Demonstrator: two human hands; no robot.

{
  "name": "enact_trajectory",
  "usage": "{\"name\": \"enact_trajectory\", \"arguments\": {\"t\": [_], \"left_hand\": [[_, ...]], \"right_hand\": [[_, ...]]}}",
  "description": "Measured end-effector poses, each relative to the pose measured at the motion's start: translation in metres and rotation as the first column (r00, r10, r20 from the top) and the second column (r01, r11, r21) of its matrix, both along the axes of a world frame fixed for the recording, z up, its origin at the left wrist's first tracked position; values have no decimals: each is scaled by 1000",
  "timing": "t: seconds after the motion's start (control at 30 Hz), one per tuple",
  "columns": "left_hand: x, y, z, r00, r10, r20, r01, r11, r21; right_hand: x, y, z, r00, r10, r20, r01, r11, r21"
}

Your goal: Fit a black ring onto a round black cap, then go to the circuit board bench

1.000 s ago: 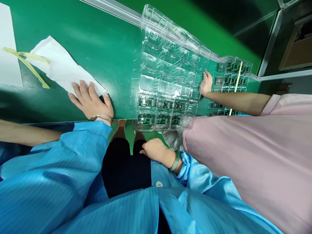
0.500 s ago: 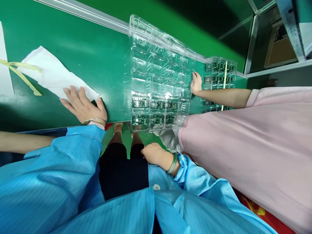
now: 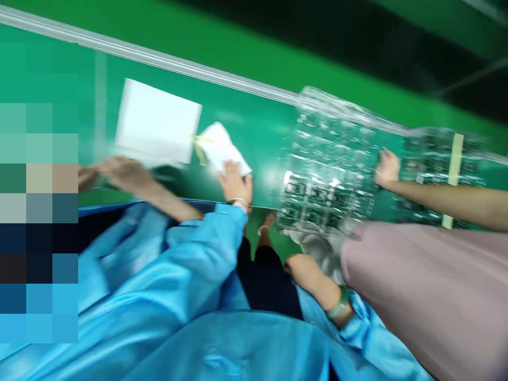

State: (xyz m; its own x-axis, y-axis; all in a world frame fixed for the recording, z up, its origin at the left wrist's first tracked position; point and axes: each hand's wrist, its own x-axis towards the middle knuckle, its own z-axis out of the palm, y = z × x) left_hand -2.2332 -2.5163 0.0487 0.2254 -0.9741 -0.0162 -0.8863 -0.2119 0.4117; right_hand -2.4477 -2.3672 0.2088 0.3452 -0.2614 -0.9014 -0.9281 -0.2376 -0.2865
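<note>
My left hand (image 3: 237,185) lies flat on the green table with its fingers stretched, the tips touching the lower edge of a crumpled white cloth or paper (image 3: 219,144). A thin yellow strip (image 3: 200,151) lies at the left end of that white piece. Over my lap, my right hand (image 3: 305,271) is loosely closed, knuckles up, with nothing seen in it; its fingertips are turned away. To the right on the table is a clear plastic tray (image 3: 337,143) with compartments, its near rows holding several small circuit boards (image 3: 315,196).
A white sheet (image 3: 159,121) lies farther left. Beside it reach the blurred hands (image 3: 125,172) of a co-worker in blue. On the right, a co-worker in pink has a hand (image 3: 388,168) near the tray. Another tray of boards, crossed by a yellow strip (image 3: 455,159), stands beyond.
My view has swung left, so everything sits farther right; the white sheet and the left co-worker's hands have come into view. My own hands keep their places and poses.
</note>
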Motion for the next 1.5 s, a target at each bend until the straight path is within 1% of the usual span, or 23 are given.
{"name": "enact_trajectory", "arguments": {"t": [0.13, 0.23, 0.37, 0.53, 0.7, 0.8, 0.97, 1.07, 1.17, 1.37, 1.5], "left_hand": [[5, 4, -5, 998, -19, 67, 21, 999, -26], [6, 9, -4, 998, -31, 50, 34, 998, -61], [7, 14, -1, 999, -43, -11, 42, 995, -96], [10, 14, -3, 997, -46, -55, 40, 992, -118], [10, 13, -4, 995, -52, -83, 42, 991, -125], [9, 12, -5, 994, -51, -95, 39, 992, -118], [9, 11, -5, 994, -52, -98, 44, 995, -87], [10, 11, -4, 994, -54, -92, 47, 996, -74], [10, 12, -3, 995, -54, -85, 48, 996, -69], [8, 10, -4, 996, -47, -81, 42, 997, -66], [8, 10, -6, 994, -63, -85, 58, 997, -58]], "right_hand": [[2, 5, -22, 997, 74, -11, -74, 997, 14], [5, 8, -28, 994, 99, -40, -98, 995, 14], [7, 7, -25, 985, 135, -104, -134, 991, 18], [3, 0, -15, 985, 150, -91, -151, 989, -5], [-7, -3, -5, 982, 138, -130, -142, 990, -19], [-13, 0, -7, 980, 133, -151, -139, 990, -33], [-18, 5, -25, 973, 151, -175, -154, 988, -5], [-16, 4, -31, 974, 157, -164, -160, 987, -4], [-12, 0, -29, 977, 155, -150, -159, 987, -18], [-3, -9, -18, 987, 122, -105, -128, 990, -55], [-1, -12, -16, 990, 101, -100, -107, 992, -63]]}}
